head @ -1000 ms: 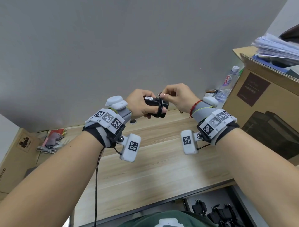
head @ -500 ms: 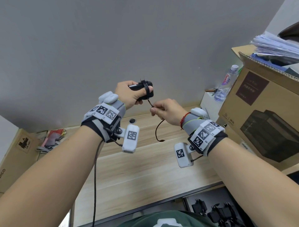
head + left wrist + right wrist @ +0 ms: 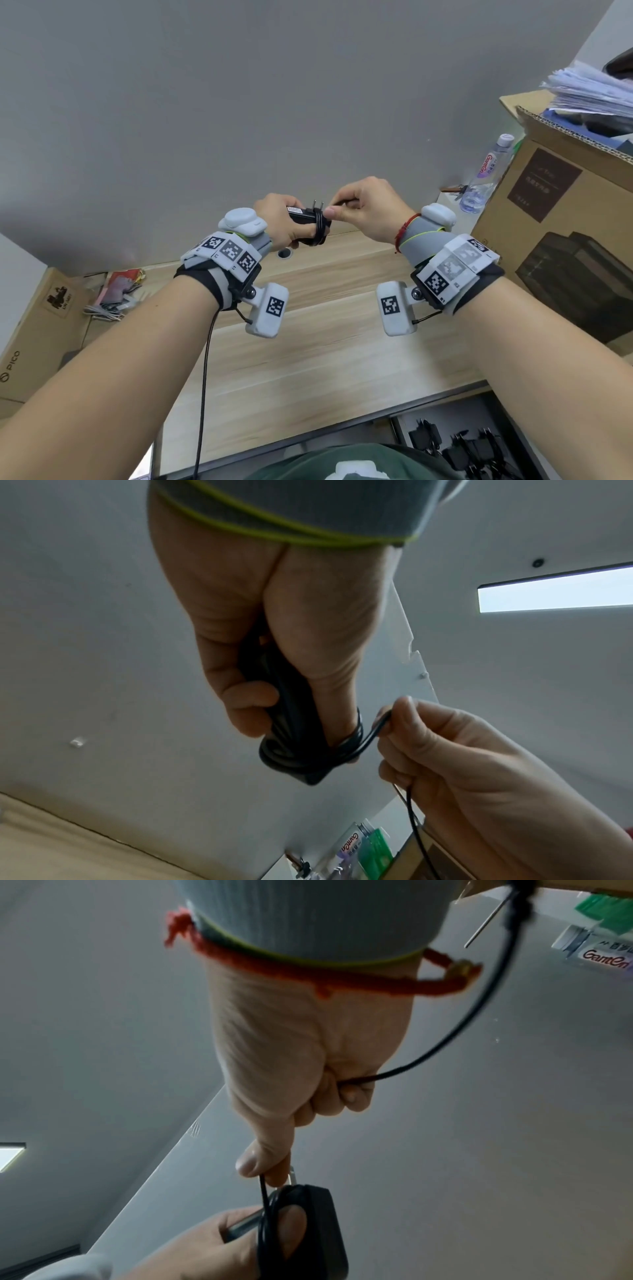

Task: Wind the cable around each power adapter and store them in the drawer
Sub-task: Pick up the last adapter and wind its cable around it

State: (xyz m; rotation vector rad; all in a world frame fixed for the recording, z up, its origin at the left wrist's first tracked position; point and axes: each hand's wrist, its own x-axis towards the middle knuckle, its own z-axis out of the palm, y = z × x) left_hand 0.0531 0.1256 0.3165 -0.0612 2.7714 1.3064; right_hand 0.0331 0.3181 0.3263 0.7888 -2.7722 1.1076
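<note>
We've got several loops on this power adapter (image 3: 306, 221) in our left hand (image 3: 282, 222), right hand (image 3: 364, 205) fingers pinching the leftover cable (image 3: 455, 1042), drawer (image 3: 469, 442) already holding a few.

A light wood-grain surface (image 3: 308, 359) runs up to a plain grey wall (image 3: 239, 102). At its right stands a large brown cardboard box (image 3: 565, 240) with a stack of white papers (image 3: 589, 89) on top. Beside the box stands a clear plastic water bottle with a pink label (image 3: 486, 171). At the far left sits another brown cardboard box (image 3: 30, 342), with what may be a red-printed packet (image 3: 120, 284) next to it
</note>
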